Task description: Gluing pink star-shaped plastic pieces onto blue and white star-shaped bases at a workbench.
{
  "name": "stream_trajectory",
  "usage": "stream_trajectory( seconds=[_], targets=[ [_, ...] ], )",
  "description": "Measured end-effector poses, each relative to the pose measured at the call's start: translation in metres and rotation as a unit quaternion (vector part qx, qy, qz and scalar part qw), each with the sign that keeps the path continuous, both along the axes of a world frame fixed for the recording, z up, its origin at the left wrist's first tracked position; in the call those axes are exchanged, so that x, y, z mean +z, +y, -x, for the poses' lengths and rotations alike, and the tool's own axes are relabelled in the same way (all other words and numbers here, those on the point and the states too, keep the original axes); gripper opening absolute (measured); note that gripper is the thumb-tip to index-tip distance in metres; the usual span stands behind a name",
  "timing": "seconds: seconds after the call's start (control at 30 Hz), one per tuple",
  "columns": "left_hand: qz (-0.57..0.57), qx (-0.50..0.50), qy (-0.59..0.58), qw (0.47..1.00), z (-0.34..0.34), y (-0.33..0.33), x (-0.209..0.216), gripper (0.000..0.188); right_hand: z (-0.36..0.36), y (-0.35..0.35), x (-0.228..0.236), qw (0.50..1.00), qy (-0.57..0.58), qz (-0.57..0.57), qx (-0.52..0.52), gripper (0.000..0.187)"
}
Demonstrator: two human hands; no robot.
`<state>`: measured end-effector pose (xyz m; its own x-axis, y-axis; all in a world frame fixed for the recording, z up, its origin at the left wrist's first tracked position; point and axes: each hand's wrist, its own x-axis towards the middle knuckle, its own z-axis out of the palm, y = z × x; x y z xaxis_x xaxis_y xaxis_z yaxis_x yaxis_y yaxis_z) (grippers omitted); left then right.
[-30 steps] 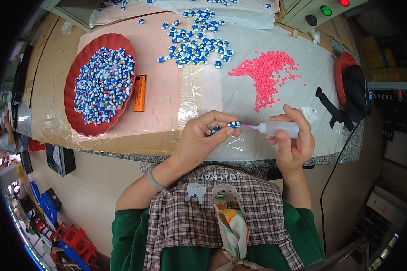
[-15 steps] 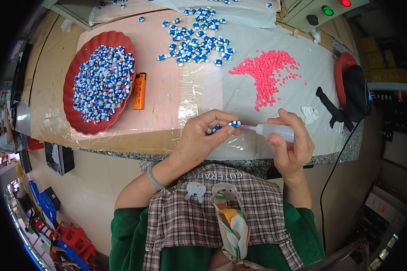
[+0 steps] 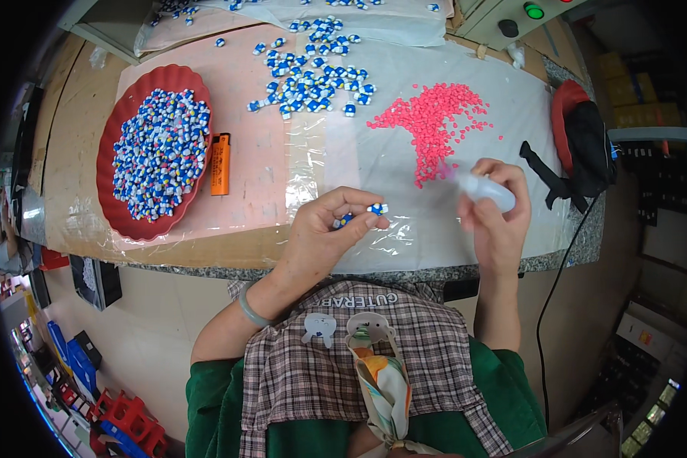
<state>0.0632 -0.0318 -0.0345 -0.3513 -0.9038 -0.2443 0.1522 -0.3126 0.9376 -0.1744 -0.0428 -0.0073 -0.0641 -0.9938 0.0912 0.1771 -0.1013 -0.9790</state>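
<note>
A small blue-and-white figure piece (image 3: 377,208) is pinched between the thumb and fingertips of my left hand (image 3: 322,229). At least one more blue-and-white piece (image 3: 343,220) is tucked in the curled fingers behind it. My right hand (image 3: 502,217) grips a translucent squeeze bottle (image 3: 490,193), its thin pink nozzle (image 3: 449,174) tilted up-left and smeared by motion. That tip hovers around the lower end of a spread of small pink pieces (image 3: 427,126); whether it touches them I cannot tell. Many loose blue-and-white pieces (image 3: 313,88) lie beyond my left hand.
To the left, a red scalloped bowl (image 3: 108,200) is full of blue-and-white pieces, with an orange block (image 3: 220,164) beside it. A black bag (image 3: 594,145) with a strap sits at the right in a red dish (image 3: 563,118). A control box (image 3: 504,19) stands at the back right.
My right hand has drawn the bottle away from the piece in my left hand, up and right toward the pink pieces. My left hand keeps its pinch. The whole view has shifted slightly.
</note>
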Motion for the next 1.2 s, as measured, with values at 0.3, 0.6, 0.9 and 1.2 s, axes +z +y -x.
stream_trajectory(
  seconds=[0.3,0.6,0.9,1.2],
  targets=[
    [-0.003,-0.004,0.002,1.0,0.001,0.0,0.001,0.021,0.004,-0.004,-0.019,0.983,0.113,-0.14,0.029,0.023],
    [-0.005,-0.015,-0.002,1.0,0.0,0.001,-0.001,0.022,-0.018,-0.01,-0.026,0.86,0.503,0.085,-0.002,0.015],
    [0.005,-0.022,-0.012,1.0,-0.002,0.0,-0.003,0.022,-0.016,-0.017,-0.018,0.888,0.45,0.074,0.052,0.01],
    [0.027,-0.028,-0.051,0.998,0.001,0.002,-0.004,0.021,-0.018,-0.008,-0.007,0.971,0.064,-0.117,0.198,0.007]
  ],
)
